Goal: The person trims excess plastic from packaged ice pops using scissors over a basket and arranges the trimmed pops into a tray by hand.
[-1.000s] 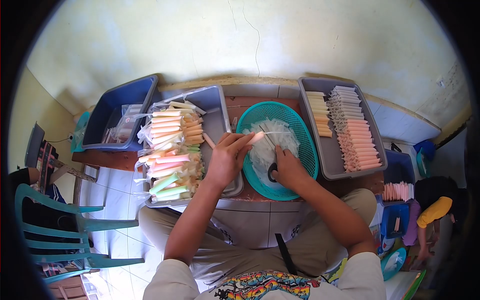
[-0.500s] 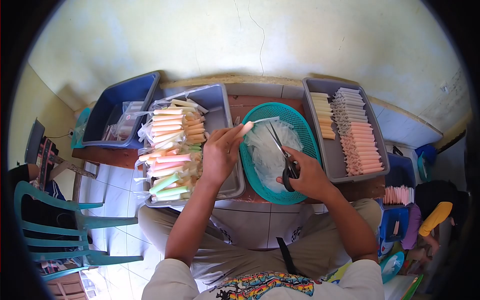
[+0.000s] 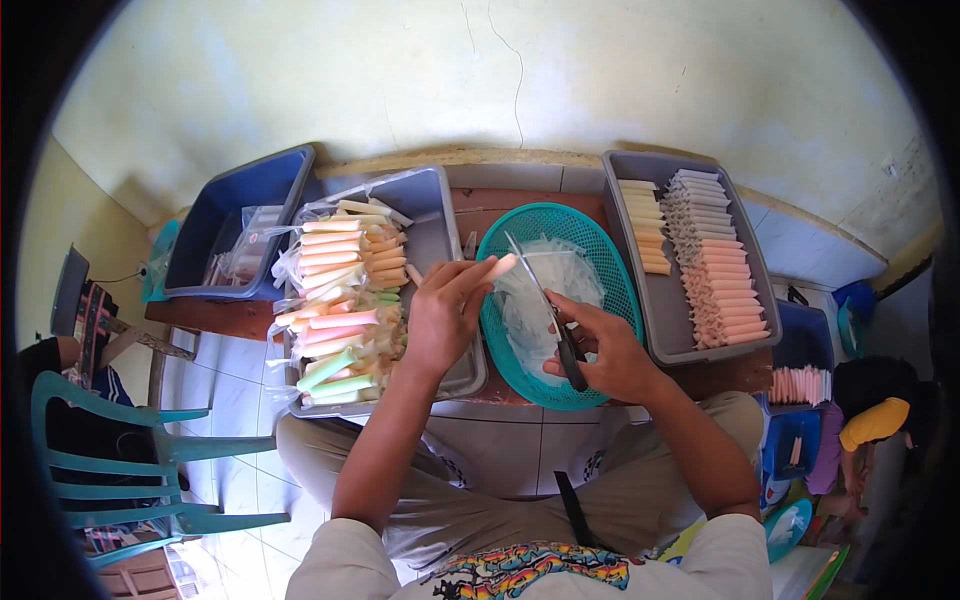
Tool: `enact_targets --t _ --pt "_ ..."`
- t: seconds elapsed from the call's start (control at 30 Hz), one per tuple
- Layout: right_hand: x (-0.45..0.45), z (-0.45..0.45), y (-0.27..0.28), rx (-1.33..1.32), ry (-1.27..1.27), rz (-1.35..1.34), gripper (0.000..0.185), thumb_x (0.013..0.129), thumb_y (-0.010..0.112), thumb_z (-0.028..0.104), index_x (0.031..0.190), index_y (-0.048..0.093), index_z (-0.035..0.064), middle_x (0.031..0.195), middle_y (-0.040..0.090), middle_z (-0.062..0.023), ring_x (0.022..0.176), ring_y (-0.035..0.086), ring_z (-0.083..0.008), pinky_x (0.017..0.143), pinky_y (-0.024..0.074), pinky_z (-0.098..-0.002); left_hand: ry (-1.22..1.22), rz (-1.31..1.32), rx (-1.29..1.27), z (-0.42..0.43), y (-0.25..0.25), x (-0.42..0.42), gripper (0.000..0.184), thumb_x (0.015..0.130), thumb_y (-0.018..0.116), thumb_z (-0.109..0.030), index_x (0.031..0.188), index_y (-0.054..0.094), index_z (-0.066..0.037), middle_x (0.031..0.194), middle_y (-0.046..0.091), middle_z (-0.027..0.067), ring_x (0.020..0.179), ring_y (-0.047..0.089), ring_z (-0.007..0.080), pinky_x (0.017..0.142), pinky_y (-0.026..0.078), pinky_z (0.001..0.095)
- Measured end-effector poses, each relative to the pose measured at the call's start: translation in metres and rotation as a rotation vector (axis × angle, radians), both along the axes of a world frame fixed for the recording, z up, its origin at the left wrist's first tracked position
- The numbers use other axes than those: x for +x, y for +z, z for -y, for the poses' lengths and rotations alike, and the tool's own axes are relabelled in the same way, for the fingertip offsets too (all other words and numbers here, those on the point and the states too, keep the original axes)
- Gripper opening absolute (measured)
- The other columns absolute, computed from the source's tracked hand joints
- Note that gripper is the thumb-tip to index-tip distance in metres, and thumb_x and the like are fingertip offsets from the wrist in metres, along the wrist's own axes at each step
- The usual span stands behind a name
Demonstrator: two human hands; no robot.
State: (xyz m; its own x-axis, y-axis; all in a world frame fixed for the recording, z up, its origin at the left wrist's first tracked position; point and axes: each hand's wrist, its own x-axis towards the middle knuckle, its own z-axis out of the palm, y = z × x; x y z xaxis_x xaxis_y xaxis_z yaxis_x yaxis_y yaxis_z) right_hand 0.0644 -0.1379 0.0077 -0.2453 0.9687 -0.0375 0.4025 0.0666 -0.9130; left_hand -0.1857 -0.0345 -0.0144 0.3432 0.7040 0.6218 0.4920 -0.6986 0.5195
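Note:
My left hand (image 3: 447,308) pinches a pale orange ice pop (image 3: 503,266) in a plastic tube, its end pointing right over the basket. In my right hand (image 3: 612,350) are black-handled scissors (image 3: 533,275); the blades look closed and lie just right of the ice pop's end. Below both hands, a green mesh basket (image 3: 622,275) holds a heap of clear plastic scraps (image 3: 545,300). To the left, a grey tray (image 3: 432,215) carries a pile of orange, pink, cream and green ice pops (image 3: 335,255) with long loose plastic ends.
On the right, another grey tray (image 3: 665,330) holds neat rows of ice pops (image 3: 725,285). A blue-grey tub (image 3: 205,230) with plastic packs stands far left. A green chair (image 3: 110,465) is at lower left. Another person (image 3: 875,420) bends near blue tubs at lower right.
The long plastic tail on the held ice pop no longer shows at its end. The scissors' blades have come together and moved slightly left. The ice pop has shifted a little right.

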Motion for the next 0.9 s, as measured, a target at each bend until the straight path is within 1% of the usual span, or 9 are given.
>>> enact_targets --t 0.1,0.17,0.23,0.47,0.77,0.8,0.83,0.9 --pt "-0.002 -0.001 0.001 -0.012 -0.019 -0.005 0.097 0.086 0.094 0.017 0.169 0.045 0.0134 0.130 0.067 -0.0153 0.107 0.072 -0.0180 0.092 0.0627 -0.0349 -0.024 -0.006 -0.024 0.002 0.001 -0.001 0.040 0.088 0.081 0.001 0.127 0.079 -0.007 0.109 0.078 0.0124 0.097 0.072 0.0335 0.085 0.059 0.0445" --pt "-0.003 -0.002 0.001 -0.027 -0.032 -0.004 0.097 0.086 0.094 0.017 0.169 0.045 0.0140 0.129 0.068 -0.0150 0.105 0.072 -0.0171 0.091 0.0628 -0.0342 -0.043 -0.009 -0.052 0.003 0.001 -0.001 0.039 0.091 0.080 -0.001 0.129 0.079 -0.007 0.111 0.078 0.0134 0.099 0.072 0.0336 0.087 0.058 0.0445" --pt "-0.004 -0.003 0.000 -0.018 -0.055 0.021 0.097 0.086 0.094 0.017 0.169 0.044 0.0144 0.127 0.068 -0.0142 0.101 0.072 -0.0154 0.089 0.0630 -0.0328 -0.044 -0.008 -0.055 0.003 0.000 0.000 0.039 0.091 0.080 -0.001 0.129 0.079 -0.007 0.110 0.078 0.0133 0.098 0.072 0.0336 0.087 0.058 0.0444" --pt "-0.004 -0.005 -0.005 -0.020 -0.053 0.019 0.097 0.088 0.093 0.019 0.170 0.042 0.0145 0.127 0.068 -0.0139 0.101 0.071 -0.0145 0.089 0.0636 -0.0332 -0.053 -0.020 -0.044 0.002 -0.002 0.000 0.040 0.091 0.080 -0.002 0.130 0.079 -0.007 0.109 0.078 0.0128 0.096 0.072 0.0333 0.085 0.058 0.0442" --pt "-0.006 -0.006 -0.006 -0.003 -0.061 0.091 0.096 0.088 0.093 0.022 0.169 0.042 0.0115 0.126 0.068 -0.0137 0.098 0.071 -0.0163 0.088 0.0640 -0.0336 -0.052 -0.040 -0.030 0.003 -0.004 0.002 0.041 0.091 0.080 -0.002 0.131 0.079 -0.010 0.108 0.078 0.0111 0.096 0.072 0.0323 0.085 0.059 0.0441" --pt "-0.007 -0.006 -0.009 0.068 -0.072 0.105 0.096 0.087 0.092 0.035 0.166 0.046 0.0058 0.114 0.068 -0.0158 0.091 0.070 -0.0216 0.082 0.0608 -0.0365 -0.052 -0.041 -0.030 0.003 -0.004 0.002 0.041 0.091 0.080 -0.002 0.131 0.079 -0.010 0.108 0.078 0.0111 0.096 0.072 0.0323 0.085 0.059 0.0441" --pt "-0.008 -0.006 -0.010 0.139 -0.084 0.119 0.100 0.085 0.091 0.048 0.162 0.049 0.0002 0.102 0.069 -0.0179 0.084 0.070 -0.0269 0.077 0.0577 -0.0395 -0.051 -0.054 -0.023 0.003 -0.003 0.002 0.041 0.090 0.080 -0.002 0.131 0.079 -0.011 0.108 0.078 0.0109 0.096 0.071 0.0323 0.085 0.059 0.0441" --pt "-0.011 -0.005 -0.007 0.136 -0.093 0.162 0.100 0.085 0.091 0.048 0.162 0.049 -0.0012 0.099 0.067 -0.0174 0.082 0.069 -0.0270 0.077 0.0565 -0.0399 -0.050 -0.068 -0.014 0.004 -0.002 0.003 0.041 0.090 0.080 -0.002 0.131 0.079 -0.011 0.108 0.078 0.0106 0.096 0.071 0.0324 0.085 0.059 0.0441"
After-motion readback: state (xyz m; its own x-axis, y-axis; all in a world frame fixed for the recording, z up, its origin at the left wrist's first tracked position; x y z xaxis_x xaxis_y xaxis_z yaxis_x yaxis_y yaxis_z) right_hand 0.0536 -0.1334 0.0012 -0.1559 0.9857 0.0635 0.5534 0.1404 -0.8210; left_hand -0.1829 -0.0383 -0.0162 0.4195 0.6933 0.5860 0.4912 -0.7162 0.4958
